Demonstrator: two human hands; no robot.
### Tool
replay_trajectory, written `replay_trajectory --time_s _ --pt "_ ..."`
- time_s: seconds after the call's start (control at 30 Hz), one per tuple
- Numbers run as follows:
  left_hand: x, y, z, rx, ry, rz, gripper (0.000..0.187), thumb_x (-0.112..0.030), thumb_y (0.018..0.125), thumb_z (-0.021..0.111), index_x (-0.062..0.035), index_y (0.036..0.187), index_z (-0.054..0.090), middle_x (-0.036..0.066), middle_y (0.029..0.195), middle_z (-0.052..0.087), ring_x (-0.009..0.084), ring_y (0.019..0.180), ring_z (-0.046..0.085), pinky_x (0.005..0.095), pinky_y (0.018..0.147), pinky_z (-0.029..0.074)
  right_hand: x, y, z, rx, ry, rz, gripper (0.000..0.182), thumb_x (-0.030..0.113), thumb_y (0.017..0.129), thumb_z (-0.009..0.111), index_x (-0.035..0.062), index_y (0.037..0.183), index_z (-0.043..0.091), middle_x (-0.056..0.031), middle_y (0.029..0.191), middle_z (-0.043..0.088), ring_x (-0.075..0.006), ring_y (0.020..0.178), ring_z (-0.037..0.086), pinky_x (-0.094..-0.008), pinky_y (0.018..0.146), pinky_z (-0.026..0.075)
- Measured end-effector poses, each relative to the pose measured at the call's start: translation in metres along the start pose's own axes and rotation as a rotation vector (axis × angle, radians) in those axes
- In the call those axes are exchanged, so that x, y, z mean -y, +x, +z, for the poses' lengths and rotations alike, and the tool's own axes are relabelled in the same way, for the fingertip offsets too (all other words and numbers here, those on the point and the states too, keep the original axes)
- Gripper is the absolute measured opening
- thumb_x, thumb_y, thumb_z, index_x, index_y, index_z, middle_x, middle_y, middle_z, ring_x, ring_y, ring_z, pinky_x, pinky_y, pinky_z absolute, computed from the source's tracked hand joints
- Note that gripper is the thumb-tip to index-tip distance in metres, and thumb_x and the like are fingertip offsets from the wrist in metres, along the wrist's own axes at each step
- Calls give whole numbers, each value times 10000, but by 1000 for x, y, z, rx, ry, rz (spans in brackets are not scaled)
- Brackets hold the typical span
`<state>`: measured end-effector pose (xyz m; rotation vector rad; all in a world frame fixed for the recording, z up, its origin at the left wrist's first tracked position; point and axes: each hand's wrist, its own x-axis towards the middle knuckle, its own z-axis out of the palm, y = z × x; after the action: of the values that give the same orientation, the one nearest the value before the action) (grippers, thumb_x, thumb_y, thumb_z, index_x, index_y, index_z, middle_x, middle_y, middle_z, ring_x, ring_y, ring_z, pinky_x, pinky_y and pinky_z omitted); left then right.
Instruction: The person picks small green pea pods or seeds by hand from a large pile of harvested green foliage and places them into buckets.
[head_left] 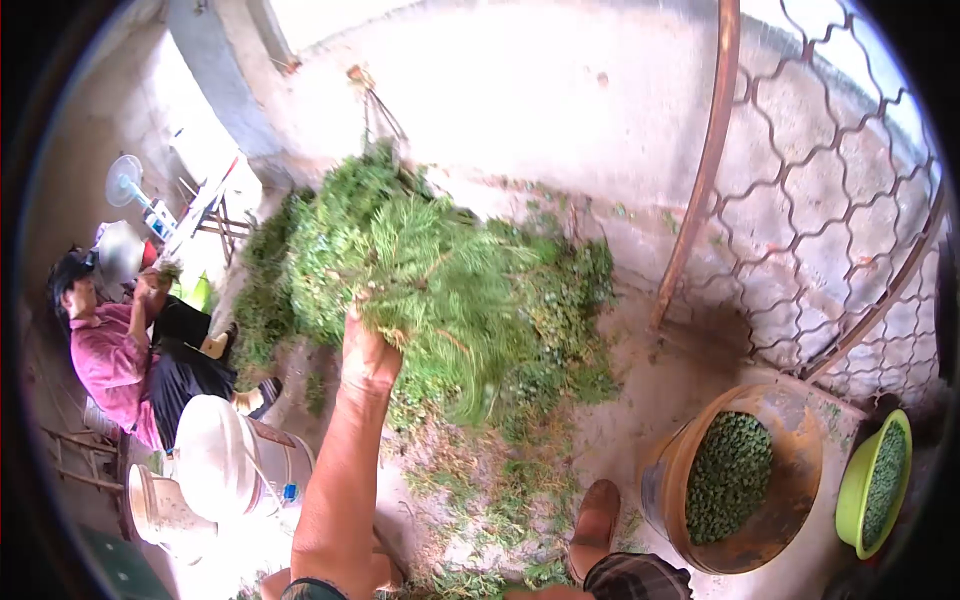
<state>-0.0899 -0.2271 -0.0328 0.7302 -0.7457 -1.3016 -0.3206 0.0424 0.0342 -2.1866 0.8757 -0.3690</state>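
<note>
My left hand (pixel 370 352) reaches forward, its fingers closed around the stem end of a leafy green plant bunch (pixel 455 290). The bunch has feathery fronds that spread to the right and are partly smeared by motion. Behind and below it lies a large heap of cut green plants (pixel 345 215), so the border between bunch and heap is hard to make out. My right hand does not show; a strip of bare skin at the bottom edge is too cropped to identify.
A rusty bucket (pixel 800 470) and a lime-green basin (pixel 845 510), both holding small green pieces, stand right. White buckets (pixel 215 455) stand left. Beyond them a seated person (pixel 115 350) in pink handles a small plant piece. A metal lattice gate (pixel 800 190) borders the right.
</note>
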Motion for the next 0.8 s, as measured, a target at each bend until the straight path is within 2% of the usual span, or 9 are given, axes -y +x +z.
replay_trajectory --time_s 0.07,0.23,0.33,0.4,0.47,0.53,0.67,0.73,0.8 --pt "-30 -24 16 -1 60 -21 205 -184 910 501 -90 1087 544 63 1010 606 218 928 589 369 745 505 4 11 -6 -24 -63 1 220 127 757 609 22 926 514 -129 717 519 -282 602 541 -394 517 436" --pt "-75 -76 33 -73 4 59 158 -86 900 484 -106 1031 569 30 950 622 173 816 602 301 692 498 33 39 -35 -661 -8 -130 192 153 840 567 15 974 567 -117 705 539 -237 536 509 -370 491 405" --pt "-95 -102 43 -76 128 151 114 -59 894 512 -60 992 570 24 934 623 131 840 579 265 744 478 55 62 -57 -384 46 9 209 80 808 596 26 1008 565 -172 900 614 -271 745 633 -319 657 507" --pt "-99 -118 39 -174 673 479 130 73 847 462 -24 888 539 -10 804 566 74 694 497 210 612 423 56 82 -48 -446 12 -5 192 75 802 600 28 984 560 -167 860 600 -288 703 621 -349 621 503" --pt "-106 -137 44 -214 896 597 54 40 834 534 -9 844 513 6 697 517 73 637 430 227 573 399 52 103 -37 -511 -18 -27 176 71 796 605 30 960 555 -161 820 586 -305 661 608 -379 585 498" --pt "-103 -149 39 -215 880 547 71 20 825 568 -8 878 531 29 672 515 82 611 430 235 558 400 43 118 -21 -768 133 -119 256 81 782 631 29 1014 536 -152 776 574 -293 619 588 -372 558 484" --pt "-102 -166 35 -164 1046 559 138 16 804 601 -14 926 546 83 732 599 115 653 565 261 612 470 36 131 -7 -841 431 29 415 53 750 679 3 1112 482 -174 975 557 -283 660 585 -319 571 488" --pt "-93 -168 30 -169 1016 522 163 22 793 612 -18 938 550 94 760 623 134 688 605 267 646 488 24 139 -2 -899 435 14 474 64 748 691 0 1156 457 -183 1044 527 -282 733 589 -322 570 481" --pt "-85 -170 27 -149 1057 480 176 34 796 605 -16 957 557 86 759 619 124 683 596 265 640 487 12 146 -5 -945 59 -136 414 67 765 673 -9 1129 489 -189 1008 542 -285 788 588 -342 574 479"
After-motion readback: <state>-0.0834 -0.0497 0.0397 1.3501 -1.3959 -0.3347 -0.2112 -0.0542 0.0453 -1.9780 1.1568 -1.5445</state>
